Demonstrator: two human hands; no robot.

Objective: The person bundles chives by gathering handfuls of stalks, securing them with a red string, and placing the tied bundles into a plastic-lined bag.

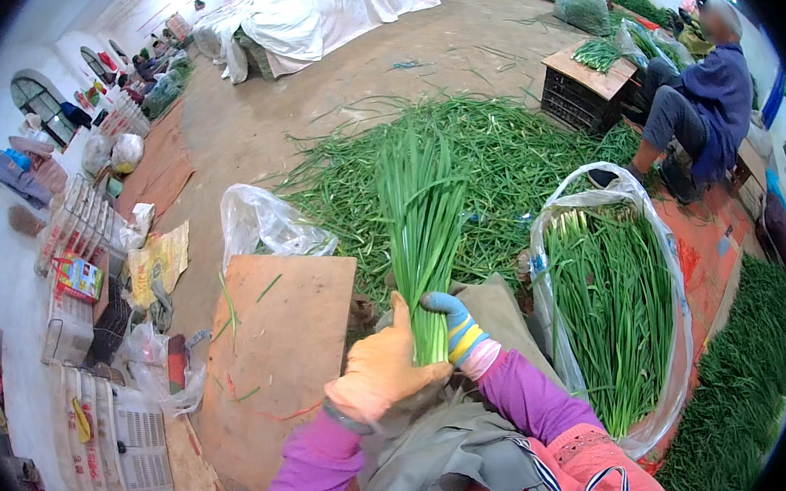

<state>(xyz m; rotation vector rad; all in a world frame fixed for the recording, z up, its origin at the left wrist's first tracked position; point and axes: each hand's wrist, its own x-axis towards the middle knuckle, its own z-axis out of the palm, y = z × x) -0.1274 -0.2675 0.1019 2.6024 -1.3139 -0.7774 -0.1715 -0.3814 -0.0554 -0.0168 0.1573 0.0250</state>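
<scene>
A bunch of garlic chives (423, 210) stands upright in front of me, its pale stem ends low and its green leaves fanning upward. My left hand (375, 364), in an orange glove, is closed about the left side of the stems, one finger pointing up along them and another digit across the stem ends. On the other side, my right hand (457, 326), in a blue and yellow striped glove, wraps the stems. Behind the bunch spreads a loose heap of chives (497, 157). To my right, a clear plastic bag (682, 314) holds chives laid lengthwise.
A wooden board (279, 335) with scraps lies at my left, beside a crumpled plastic bag (269, 221). White plastic crates (115, 438) line the left wall. Another person (712, 96) sits at far right beside a black crate (576, 98). More greens (738, 393) lie at near right.
</scene>
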